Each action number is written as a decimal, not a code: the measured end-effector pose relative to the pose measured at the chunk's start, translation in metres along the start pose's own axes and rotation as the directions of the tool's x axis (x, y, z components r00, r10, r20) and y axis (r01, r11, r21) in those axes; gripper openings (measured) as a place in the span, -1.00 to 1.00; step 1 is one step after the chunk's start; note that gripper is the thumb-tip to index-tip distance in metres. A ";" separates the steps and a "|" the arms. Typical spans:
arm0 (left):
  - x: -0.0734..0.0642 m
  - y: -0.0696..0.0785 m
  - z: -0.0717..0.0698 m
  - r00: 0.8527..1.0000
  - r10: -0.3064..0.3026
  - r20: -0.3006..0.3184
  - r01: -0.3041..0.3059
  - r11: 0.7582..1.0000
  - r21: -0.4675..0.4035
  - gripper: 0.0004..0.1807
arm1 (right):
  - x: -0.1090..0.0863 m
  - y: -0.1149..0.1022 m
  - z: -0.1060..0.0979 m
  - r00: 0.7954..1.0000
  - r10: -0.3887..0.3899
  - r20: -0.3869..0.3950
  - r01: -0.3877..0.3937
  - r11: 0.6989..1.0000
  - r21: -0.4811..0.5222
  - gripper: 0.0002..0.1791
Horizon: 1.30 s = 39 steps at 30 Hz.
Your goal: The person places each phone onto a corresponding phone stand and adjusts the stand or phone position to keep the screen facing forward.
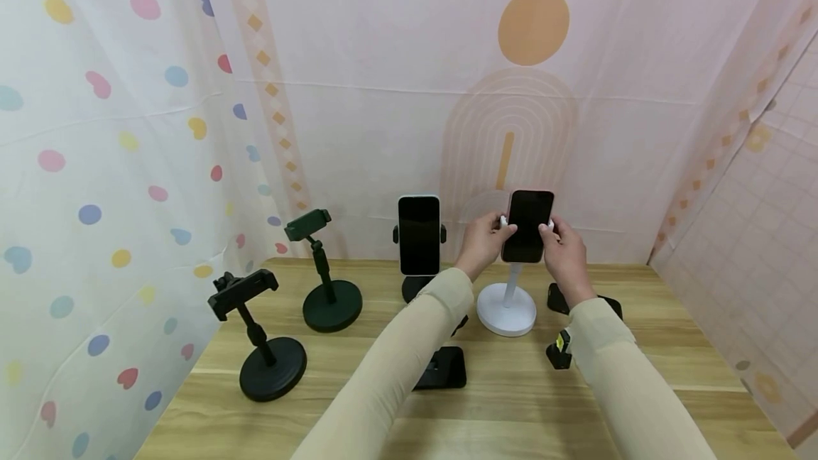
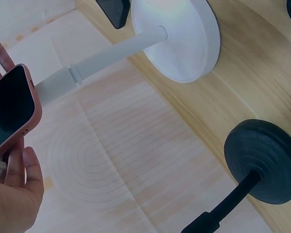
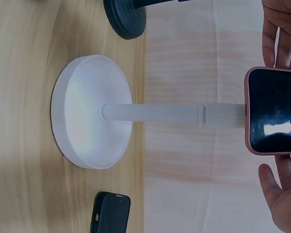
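Note:
A smartphone (image 1: 527, 226) with a pink edge stands upright at the top of a white phone stand (image 1: 507, 309), its dark screen facing me. My left hand (image 1: 483, 241) holds its left side, thumb over the screen's edge and fingers behind. On the other side my right hand (image 1: 566, 255) holds it the same way. White clamp ends of the stand show beside both thumbs. In the left wrist view the phone (image 2: 12, 104) sits above the stand's ribbed stem. The right wrist view shows the phone (image 3: 274, 111) between both hands; the clamp behind it is hidden.
Left of the hands, a black stand carries another phone (image 1: 419, 235). Farther left are a green stand (image 1: 332, 306) and a black stand (image 1: 273, 369). A dark phone (image 1: 447, 368), a small black-and-yellow object (image 1: 559, 351) and another phone (image 1: 558, 298) lie on the wooden table.

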<state>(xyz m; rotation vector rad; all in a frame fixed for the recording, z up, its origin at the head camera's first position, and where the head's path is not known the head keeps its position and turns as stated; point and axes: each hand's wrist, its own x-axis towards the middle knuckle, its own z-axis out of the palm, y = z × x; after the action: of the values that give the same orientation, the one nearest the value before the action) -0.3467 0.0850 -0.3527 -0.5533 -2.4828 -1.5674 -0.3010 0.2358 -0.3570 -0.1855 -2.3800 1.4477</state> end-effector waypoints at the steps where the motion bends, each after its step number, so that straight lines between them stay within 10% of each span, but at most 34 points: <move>1: 0.000 0.000 0.000 1.000 -0.001 0.001 0.001 1.000 -0.003 -0.74 | 0.000 0.000 0.000 1.000 0.002 0.003 -0.002 1.000 0.003 -0.42; 39: -0.005 0.002 0.000 1.000 -0.001 0.008 0.001 1.000 0.020 -0.77 | -0.002 -0.001 -0.001 0.999 0.034 0.025 -0.034 0.999 0.016 -0.40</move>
<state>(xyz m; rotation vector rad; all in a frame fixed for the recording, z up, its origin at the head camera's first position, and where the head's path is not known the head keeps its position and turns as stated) -0.3410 0.0842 -0.3527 -0.5567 -2.5018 -1.5419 -0.2990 0.2355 -0.3557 -0.2062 -2.3950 1.4921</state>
